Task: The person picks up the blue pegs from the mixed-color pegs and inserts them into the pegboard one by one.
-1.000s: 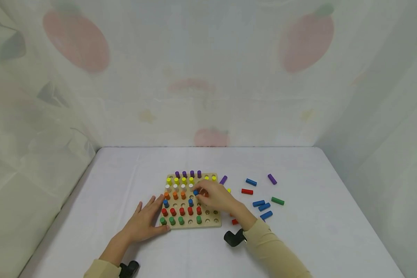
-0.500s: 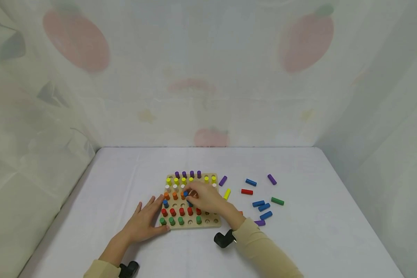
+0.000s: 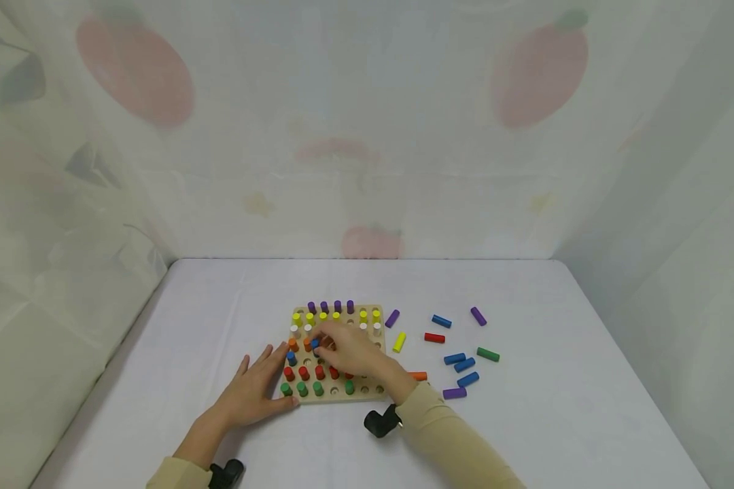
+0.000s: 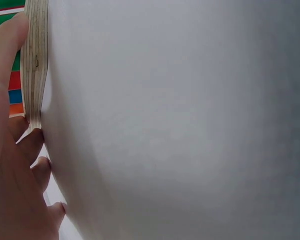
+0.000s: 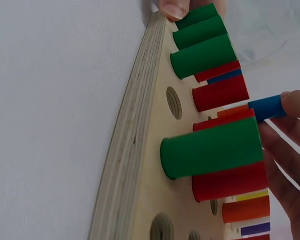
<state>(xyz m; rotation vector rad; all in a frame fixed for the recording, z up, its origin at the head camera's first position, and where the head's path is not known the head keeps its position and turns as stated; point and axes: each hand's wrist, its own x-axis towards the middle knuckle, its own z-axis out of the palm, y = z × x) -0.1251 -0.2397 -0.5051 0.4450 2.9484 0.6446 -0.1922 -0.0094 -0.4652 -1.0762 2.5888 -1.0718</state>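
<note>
A wooden pegboard [image 3: 367, 398] lies on the white table, with rows of coloured pegs standing in its holes. My right hand [image 3: 353, 348] is over the board's middle. Thumb and fingertips pinch one end of a blue peg [image 5: 267, 106], whose other end overlaps an orange peg in the right wrist view. My left hand [image 3: 252, 390] rests along the board's left side, fingers spread on the table. Its thumb [image 4: 15, 30] presses on the front left corner. Green pegs [image 3: 302, 389] fill part of the nearest row, with red pegs [image 3: 304, 373] behind them. Part of the white and orange rows is hidden.
Loose pegs lie right of the board: several blue pegs [image 3: 455, 358], a green peg [image 3: 488, 354], a red peg [image 3: 435, 337], a yellow peg [image 3: 399, 341], purple pegs [image 3: 478, 316] and an orange peg [image 3: 418, 376]. Patterned white sheets [image 3: 367, 136] enclose the table's back and sides.
My right hand has moved left across the board with the blue peg, uncovering white pegs and the loose yellow, orange and purple pegs. My left hand has stayed still.
</note>
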